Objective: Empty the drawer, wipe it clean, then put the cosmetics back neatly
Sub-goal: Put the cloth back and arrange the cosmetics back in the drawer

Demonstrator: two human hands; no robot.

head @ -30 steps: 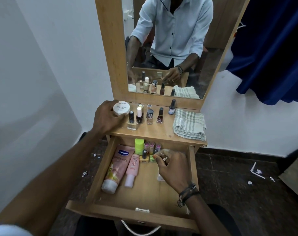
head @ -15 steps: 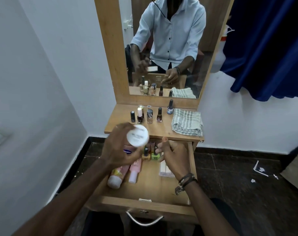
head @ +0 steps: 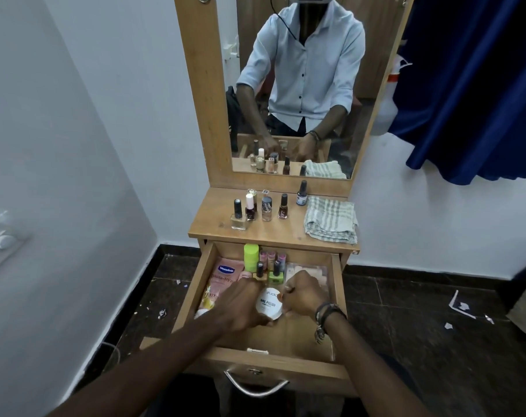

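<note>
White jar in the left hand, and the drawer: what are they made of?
White jar: likely plastic, smooth, slightly glossy, with printed black lettering. Drawer: seemingly laminated board, with an even wood-grain print and satin sheen. Left hand grips the jar.

Dim, flat indoor light, source not visible. Soft shadow fills the drawer (head: 335, 284) around and under both hands (head: 240, 308). Jar (head: 269, 303) lid between the hands is bright, its print readable. Floor (head: 406, 311) right of the hands is very dark. Wide-angle bending at the edges; wall (head: 60, 176) left of the hands is smeared, soft. Forearms nearest camera underexposed.
</note>
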